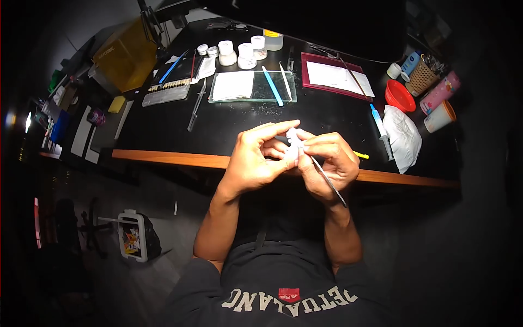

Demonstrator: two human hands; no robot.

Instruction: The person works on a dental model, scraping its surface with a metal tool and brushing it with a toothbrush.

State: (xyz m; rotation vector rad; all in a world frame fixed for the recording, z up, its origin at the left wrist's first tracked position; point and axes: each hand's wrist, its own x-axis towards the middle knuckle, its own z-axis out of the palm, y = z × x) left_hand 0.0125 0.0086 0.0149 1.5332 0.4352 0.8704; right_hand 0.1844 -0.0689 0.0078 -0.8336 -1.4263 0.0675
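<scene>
Above the desk's front edge my two hands meet. My left hand (259, 155) is closed, its thumb and fingers pinching a small white piece (293, 143). My right hand (329, 163) is closed on a thin metal tool (330, 182), whose handle slants down toward my wrist. The tool's upper end lies at the white piece, hidden by my fingertips. Fingers of both hands partly cover the piece, so its shape is hard to make out. A yellow-tipped item (361, 155) shows just right of my right hand.
Ahead lie a glass plate (262, 95) with a blue-handled tool (272, 86), white jars (247, 56) and a red tray (310, 56). At right are a syringe (383, 132), crumpled tissue (402, 139), a red bowl (400, 96) and cups. A bin (143, 235) stands lower left.
</scene>
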